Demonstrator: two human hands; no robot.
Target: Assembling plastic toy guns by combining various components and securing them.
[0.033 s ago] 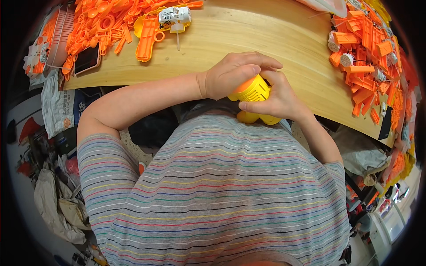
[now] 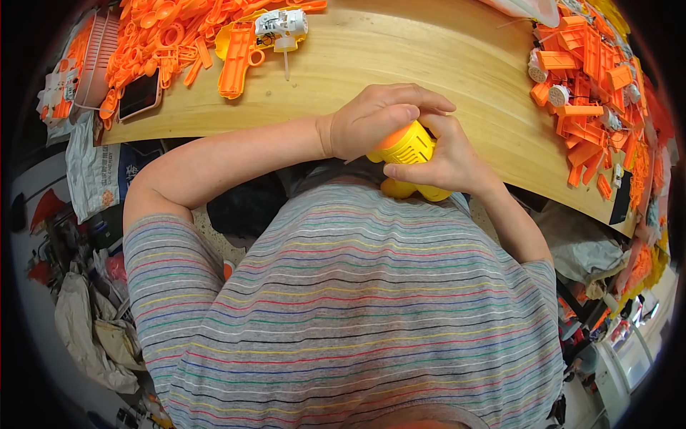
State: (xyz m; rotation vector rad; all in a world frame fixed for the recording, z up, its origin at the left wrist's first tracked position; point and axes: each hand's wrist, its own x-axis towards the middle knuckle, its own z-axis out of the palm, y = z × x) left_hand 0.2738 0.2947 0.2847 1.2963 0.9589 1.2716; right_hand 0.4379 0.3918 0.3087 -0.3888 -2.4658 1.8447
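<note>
Against my body, at the front edge of the table, I hold a yellow plastic toy housing (image 2: 409, 149) with slots in its side and an orange part at its upper end. My right hand (image 2: 451, 151) wraps round its right side, thumb across the slotted face. My left hand (image 2: 371, 118) is closed over the orange upper end, its fingers reaching over to the right hand's fingers. The housing's far side and most of the orange part are hidden by my hands. Its lower end has rounded lobes close to my shirt.
A yellow-and-orange toy gun half (image 2: 239, 64) with a white motor unit (image 2: 282, 27) lies on the wooden table (image 2: 400, 53). Beside it are a heap of orange plastic parts (image 2: 161, 36) and a phone (image 2: 141, 95). More orange assemblies (image 2: 582, 79) are piled at the right.
</note>
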